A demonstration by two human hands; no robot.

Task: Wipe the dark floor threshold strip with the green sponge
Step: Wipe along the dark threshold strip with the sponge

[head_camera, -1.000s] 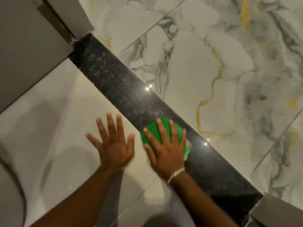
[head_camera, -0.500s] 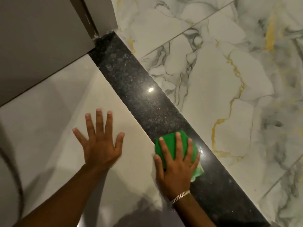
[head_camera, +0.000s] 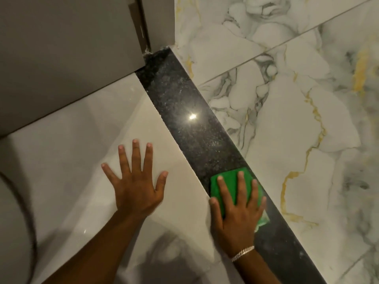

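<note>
**Threshold wipe – sponge on strip**

Right hand (head_camera: 238,214) lies flat on green sponge (head_camera: 229,181), fingers spread, pressing it down, not clenched around it. Sponge sits on dark threshold strip (head_camera: 184,103), toward its near end, beside pale floor tile (head_camera: 82,140). Left hand (head_camera: 136,187) released, palm flat w/ fingers splayed on pale tile. Bracelet (head_camera: 243,253) on right wrist. Veined marble floor (head_camera: 297,130) borders strip's far side.

Threshold strip (head_camera: 184,111) lies bare up to the door frame (head_camera: 158,23)
</note>
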